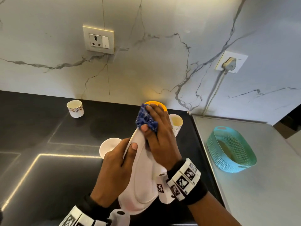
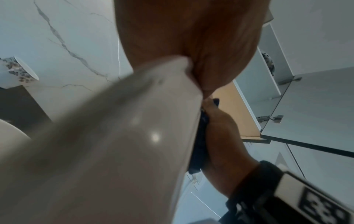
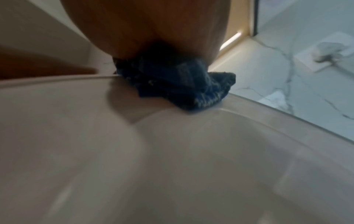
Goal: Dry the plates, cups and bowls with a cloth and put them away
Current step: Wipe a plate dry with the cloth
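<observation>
A white plate point(image 1: 143, 176) is held on edge, tilted, above the black counter. My left hand point(image 1: 117, 165) grips its left rim, thumb on the face. My right hand point(image 1: 159, 134) holds a bunched blue cloth point(image 1: 145, 119) against the plate's upper rim. The right wrist view shows the cloth point(image 3: 178, 87) squeezed under the palm onto the plate point(image 3: 172, 166). In the left wrist view the plate's back point(image 2: 114, 136) fills the frame, with the right hand point(image 2: 220, 144) and cloth point(image 2: 199, 139) behind it.
A floral cup point(image 1: 75, 108) stands at the back left of the counter point(image 1: 40, 128). A white bowl point(image 1: 108, 146), an orange bowl point(image 1: 161, 104) and another cup point(image 1: 176, 123) sit behind my hands. A teal basket point(image 1: 231, 149) rests on the steel surface point(image 1: 260, 193) to the right.
</observation>
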`<move>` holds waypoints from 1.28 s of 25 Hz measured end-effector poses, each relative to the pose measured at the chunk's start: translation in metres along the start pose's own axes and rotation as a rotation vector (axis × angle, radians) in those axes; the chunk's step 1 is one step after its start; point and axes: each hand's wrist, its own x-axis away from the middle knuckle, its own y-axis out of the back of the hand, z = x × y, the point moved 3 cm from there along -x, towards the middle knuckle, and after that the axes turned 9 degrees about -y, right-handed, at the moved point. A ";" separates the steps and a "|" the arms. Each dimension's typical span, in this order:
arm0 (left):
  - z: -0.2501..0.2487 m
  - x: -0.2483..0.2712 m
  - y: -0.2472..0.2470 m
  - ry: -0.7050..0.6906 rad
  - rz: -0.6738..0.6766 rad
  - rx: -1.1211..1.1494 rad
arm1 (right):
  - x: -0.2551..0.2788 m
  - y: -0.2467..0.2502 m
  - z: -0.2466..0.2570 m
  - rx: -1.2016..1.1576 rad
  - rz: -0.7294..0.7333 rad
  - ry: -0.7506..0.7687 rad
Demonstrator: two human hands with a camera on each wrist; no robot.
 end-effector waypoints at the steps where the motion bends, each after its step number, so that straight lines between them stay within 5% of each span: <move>1: -0.001 0.001 0.001 0.014 -0.002 0.012 | -0.005 0.001 -0.003 -0.052 -0.004 -0.047; 7: 0.001 0.006 0.003 0.048 0.008 0.005 | 0.001 0.002 0.001 0.043 0.084 0.127; 11: -0.001 0.006 0.002 0.059 0.036 -0.020 | -0.025 0.027 -0.031 -0.297 0.026 -0.229; 13: -0.007 0.007 0.000 0.074 0.066 -0.033 | -0.023 0.038 -0.033 -0.359 -0.003 -0.279; 17: -0.017 -0.001 -0.005 0.035 0.114 -0.035 | 0.005 0.031 0.012 -0.069 0.009 0.185; 20: -0.016 -0.003 -0.004 0.019 0.123 -0.029 | 0.008 0.025 0.017 0.056 0.045 0.300; 26: -0.004 0.012 0.003 0.055 0.050 -0.004 | -0.020 0.042 -0.020 -0.367 0.046 -0.167; 30: 0.003 0.019 0.002 0.092 0.009 0.039 | 0.003 0.022 0.016 0.055 0.047 0.235; 32: 0.002 0.025 0.003 0.090 -0.016 0.063 | 0.006 0.015 0.019 0.133 0.109 0.319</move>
